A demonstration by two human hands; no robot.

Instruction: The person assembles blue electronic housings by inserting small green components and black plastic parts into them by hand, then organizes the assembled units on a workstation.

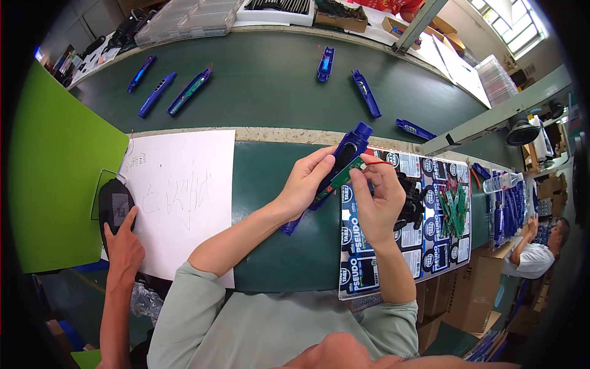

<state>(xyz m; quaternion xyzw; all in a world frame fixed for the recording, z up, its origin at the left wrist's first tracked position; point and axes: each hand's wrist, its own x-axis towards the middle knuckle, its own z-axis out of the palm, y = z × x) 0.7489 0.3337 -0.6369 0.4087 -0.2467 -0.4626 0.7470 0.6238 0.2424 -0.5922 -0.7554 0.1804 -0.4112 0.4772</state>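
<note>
In the middle of the head view, my left hand (302,184) is closed around a long blue plastic casing (361,132), which slants up to the right. My right hand (380,200) pinches a narrow green circuit board (349,174) against the casing's open side. A red wire (379,163) sticks out from the board's upper end. My fingers partly cover both parts, so I cannot tell how far the board sits inside. Beside my right hand, black plastic parts (410,200) and a pile of green circuit boards (453,209) lie on a printed sheet (356,270).
Several blue casings, such as this one (157,95), lie on the green conveyor belt (258,80). Left are handwritten white paper (203,160) and another person's hand (126,246) on a black pouch (115,206). A metal post (491,117) and water bottle (501,182) stand right.
</note>
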